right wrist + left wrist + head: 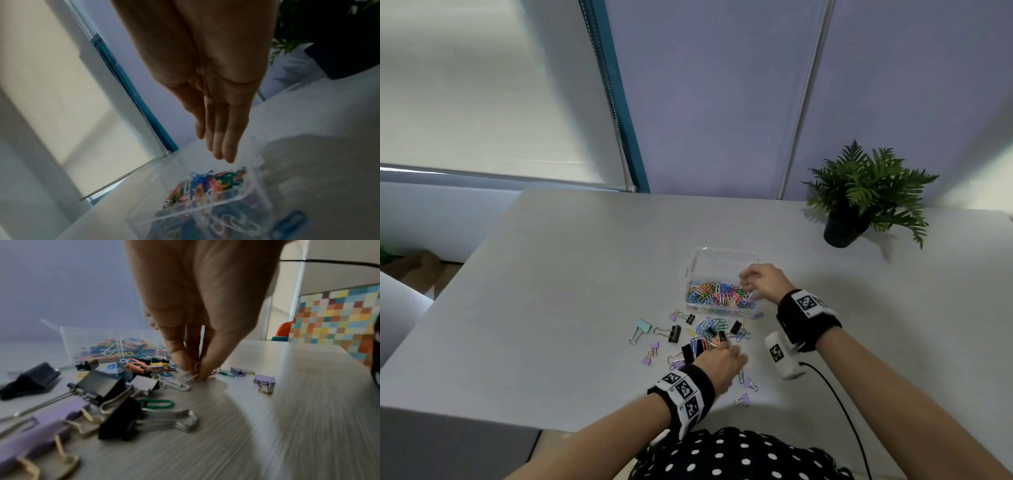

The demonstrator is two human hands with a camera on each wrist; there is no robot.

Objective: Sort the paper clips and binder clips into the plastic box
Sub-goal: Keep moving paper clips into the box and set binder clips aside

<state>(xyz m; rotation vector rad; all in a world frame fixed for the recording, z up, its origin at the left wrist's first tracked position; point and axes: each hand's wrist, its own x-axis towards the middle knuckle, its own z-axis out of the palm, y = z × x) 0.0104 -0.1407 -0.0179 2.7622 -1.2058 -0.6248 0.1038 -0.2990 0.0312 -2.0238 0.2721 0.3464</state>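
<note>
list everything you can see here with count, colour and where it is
clear plastic box: one, transparent, mid-table, near half holding a heap of mixed-colour paper clips
loose paper clips: many, mixed colours, on the table in front of the box
black binder clips: several, among the loose pile
lilac binder clips: several small, scattered around the pile
mint binder clip: one, left edge of the pile
potted fern: one, green in a black pot, far right of the table
grey table: one
left hand: pinching a white paper clip on the table
right hand: over the box, fingers straight
</note>
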